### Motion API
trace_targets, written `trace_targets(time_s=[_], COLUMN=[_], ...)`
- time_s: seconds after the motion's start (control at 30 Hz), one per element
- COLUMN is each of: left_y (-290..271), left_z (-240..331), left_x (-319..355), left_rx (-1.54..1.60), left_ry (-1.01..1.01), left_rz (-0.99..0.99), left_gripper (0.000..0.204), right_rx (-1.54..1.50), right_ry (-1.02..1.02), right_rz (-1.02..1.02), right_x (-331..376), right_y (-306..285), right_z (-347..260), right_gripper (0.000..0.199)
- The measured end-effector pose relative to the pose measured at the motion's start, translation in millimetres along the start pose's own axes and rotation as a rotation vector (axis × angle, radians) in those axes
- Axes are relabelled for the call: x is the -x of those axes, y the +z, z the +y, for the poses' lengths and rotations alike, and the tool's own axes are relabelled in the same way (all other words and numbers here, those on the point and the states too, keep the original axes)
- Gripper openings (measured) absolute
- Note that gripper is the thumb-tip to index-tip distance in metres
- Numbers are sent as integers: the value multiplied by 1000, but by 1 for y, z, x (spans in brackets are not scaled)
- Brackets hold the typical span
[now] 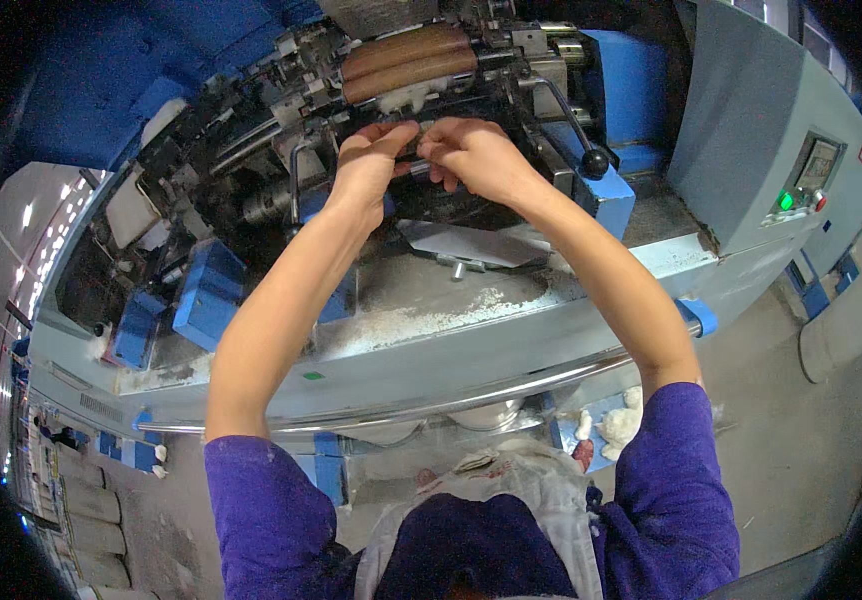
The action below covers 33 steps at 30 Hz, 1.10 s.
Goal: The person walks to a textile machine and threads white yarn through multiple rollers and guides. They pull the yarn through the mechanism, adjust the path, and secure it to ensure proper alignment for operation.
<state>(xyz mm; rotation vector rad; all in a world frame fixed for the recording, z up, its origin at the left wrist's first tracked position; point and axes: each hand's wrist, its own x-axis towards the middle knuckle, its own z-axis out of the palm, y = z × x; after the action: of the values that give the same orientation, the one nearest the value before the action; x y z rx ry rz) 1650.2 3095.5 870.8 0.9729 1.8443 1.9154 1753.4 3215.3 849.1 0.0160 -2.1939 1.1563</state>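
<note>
Blue-and-grey machine (371, 378) across the frame, both bare hands at work near its brown rollers.

Brown rollers (409, 64) sit at upper centre, with a white fibre tuft (413, 98) along their lower edge. Just below, the left hand (367, 160) and right hand (473, 156) lie close together, fingers bent inward and thumbs drawn near the fingertips, leaving little opening; whether they have hold of anything, I cannot tell. Beneath them at the centre, a pale metal plate (473, 243) rests above a dusty surface (421, 322). Right of the hands stands a lever's black knob (594, 163); a green light (785, 201) glows at right. White fluff (619, 430) lies at lower right.
</note>
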Motion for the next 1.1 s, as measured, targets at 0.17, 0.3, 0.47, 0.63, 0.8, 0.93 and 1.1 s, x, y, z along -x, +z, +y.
trace_targets(time_s=[0.17, 0.3, 0.47, 0.63, 0.8, 0.93, 1.1], left_y=[-8, -14, -6, 18, 3, -4, 5], left_z=[-1, -4, -11, -27, -38, -49, -34], left_x=[-23, -58, -106, -132, -126, -105, -78], left_rx=[-240, -297, -469, -208, -77, -102, -363], left_ry=[-40, -80, -159, -38, -36, -162, -138], left_rz=[-40, -65, -132, -169, -77, 101, 234], left_gripper=[31, 27, 28, 33, 40, 46, 62], right_rx=[356, -326, 422, 67, 140, 314, 147], right_ry=[4, 446, 242, 382, 169, -101, -189], right_rz=[113, 408, 505, 604, 844, 429, 165], right_x=[-26, -76, -101, -105, -117, -118, -109], right_y=[1, 1, 35, 39, 71, 82, 63], right_z=[35, 60, 68, 56, 60, 87, 80], right_gripper=[19, 27, 25, 24, 22, 19, 23])
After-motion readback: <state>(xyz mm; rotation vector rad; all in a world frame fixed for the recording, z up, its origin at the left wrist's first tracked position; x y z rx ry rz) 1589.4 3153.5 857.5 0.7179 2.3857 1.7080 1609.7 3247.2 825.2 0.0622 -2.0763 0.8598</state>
